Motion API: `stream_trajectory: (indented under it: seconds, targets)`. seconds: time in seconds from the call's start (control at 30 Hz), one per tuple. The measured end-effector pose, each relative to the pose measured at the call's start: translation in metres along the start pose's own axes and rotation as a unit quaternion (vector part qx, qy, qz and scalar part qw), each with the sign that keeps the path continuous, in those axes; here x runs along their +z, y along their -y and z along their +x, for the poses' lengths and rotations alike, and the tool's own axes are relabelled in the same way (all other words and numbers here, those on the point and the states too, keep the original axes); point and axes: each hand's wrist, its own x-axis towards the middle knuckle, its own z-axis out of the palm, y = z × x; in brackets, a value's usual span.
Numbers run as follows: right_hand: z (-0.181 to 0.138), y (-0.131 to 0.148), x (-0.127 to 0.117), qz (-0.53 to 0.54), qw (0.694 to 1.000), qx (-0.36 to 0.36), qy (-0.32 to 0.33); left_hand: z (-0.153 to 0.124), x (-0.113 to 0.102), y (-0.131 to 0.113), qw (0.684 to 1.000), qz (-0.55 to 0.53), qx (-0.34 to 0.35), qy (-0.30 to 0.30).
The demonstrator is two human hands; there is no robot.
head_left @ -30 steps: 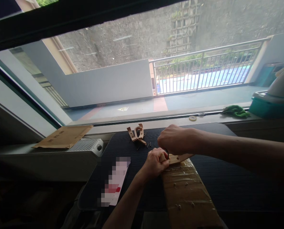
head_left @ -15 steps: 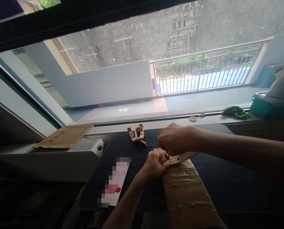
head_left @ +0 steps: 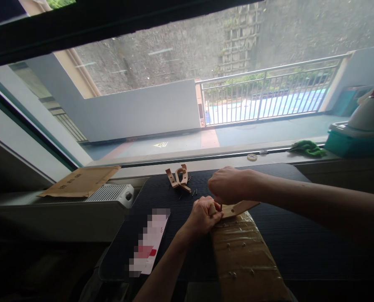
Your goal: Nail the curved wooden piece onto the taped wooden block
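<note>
My left hand (head_left: 205, 213) is closed around the left end of a curved wooden piece (head_left: 232, 210) with a screw hole in it, which lies across the far end of a tape-wrapped cardboard block (head_left: 251, 260). Just above that end, my right hand (head_left: 226, 184) is closed in a fist. A thin dark shaft (head_left: 221, 207) shows under it, upright against the wood; its top is hidden in the fist, so I cannot tell if it is a screw or a tool. Beyond my left hand lie several wooden hook-like pieces (head_left: 181, 176) and loose screws (head_left: 195, 192).
The dark table (head_left: 303, 235) stands below a window. To the left, a phone (head_left: 152, 241) lies on it. A brown envelope (head_left: 83, 180) rests on a white radiator (head_left: 111, 193). A tape roll (head_left: 252, 157), green cloth (head_left: 308, 148) and teal box (head_left: 350, 140) sit on the sill.
Both hands stay at the wooden piece; the right fist has turned slightly over the shaft. The view has shifted a little, so everything on the table sits slightly farther left.
</note>
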Motion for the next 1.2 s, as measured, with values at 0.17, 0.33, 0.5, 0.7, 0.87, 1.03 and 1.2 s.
stream_trajectory:
  seconds: [0.17, 0.33, 0.5, 0.7, 0.87, 1.03, 1.2]
  targets:
    - [-0.006, 0.008, -0.011, -0.033, 0.999, -0.023, 0.034, 0.000, 0.000, 0.001, 1.000, 0.000, -0.001, 0.004]
    - [-0.002, 0.005, 0.003, -0.014, 1.000, -0.027, 0.000, 0.000, 0.001, 0.001, 1.000, 0.010, -0.009, -0.007]
    - [0.001, -0.007, 0.009, 0.016, 0.999, 0.037, -0.002, 0.001, 0.000, 0.001, 1.000, 0.002, 0.028, -0.001]
    - [-0.009, -0.003, -0.008, -0.005, 0.999, -0.014, 0.028, 0.000, -0.003, -0.003, 1.000, 0.007, 0.007, 0.007]
    - [-0.004, 0.003, -0.003, -0.008, 1.000, -0.025, -0.001, -0.001, -0.001, -0.001, 1.000, 0.008, 0.003, 0.004]
    - [0.001, -0.003, 0.007, -0.003, 0.999, 0.026, -0.025, 0.000, 0.000, 0.001, 1.000, 0.010, 0.022, -0.003]
    - [-0.006, 0.000, -0.005, -0.019, 1.000, -0.007, 0.013, 0.000, -0.002, -0.002, 1.000, 0.014, 0.026, 0.007]
